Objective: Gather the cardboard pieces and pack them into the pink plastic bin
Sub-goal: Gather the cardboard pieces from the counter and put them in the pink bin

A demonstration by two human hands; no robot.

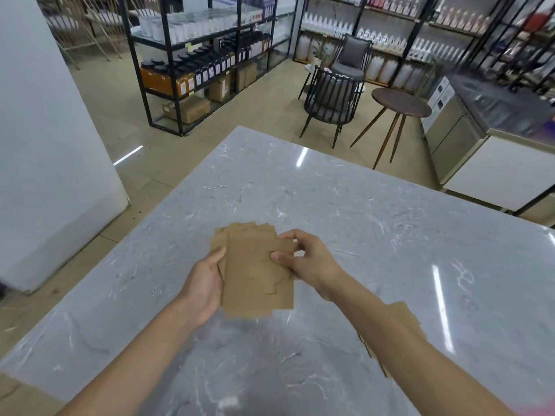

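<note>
Both hands, the left hand (pixel 207 280) at 9 o'clock and the right hand (pixel 303 259) at 3 o'clock, clasp a fanned cardboard stack (pixel 258 271) above the grey counter (pixel 330 199), apparently mid-gathering; more cardboard pieces (pixel 402 319) lie under the right forearm, and the pink bin is hardly visible, so squaring and collecting seem next.

Above the table (pixel 375 223), the left hand (pixel 204 288) grips the left edge of a fanned stack of cardboard pieces (pixel 258 280) and the right hand (pixel 309 262) its right edge, while more cardboard (pixel 405 322) lies under the right forearm.
</note>
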